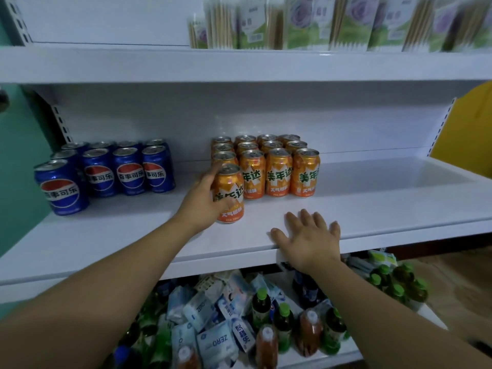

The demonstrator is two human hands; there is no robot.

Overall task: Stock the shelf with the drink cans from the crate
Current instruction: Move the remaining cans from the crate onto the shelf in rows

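Middle shelf (372, 203) of a white rack, seen from above and in front. The left hand (205, 198) is wrapped round an upright orange can (230, 194): the fingers are curled about its left side and the thumb is laid across the lower front of the label. The can is held at the 6 o'clock end of the leftmost column of the orange can block (277, 166), just in front of the can behind it, with its base at the shelf surface; whether its weight is already borne by the shelf cannot be told. The right hand (310, 237), at 4 o'clock from the held can, is laid palm down on the shelf's front edge, its fingers straight and spread, and nothing is held in it. A group of blue cans (106, 169) is seen at 9 o'clock from the orange block, separated from it by bare shelf. Green-capped bottles (262, 307) and pale blue packets (213, 339) are heaped on the shelf below; green-and-white packets (306, 22) are ranged on the shelf above.
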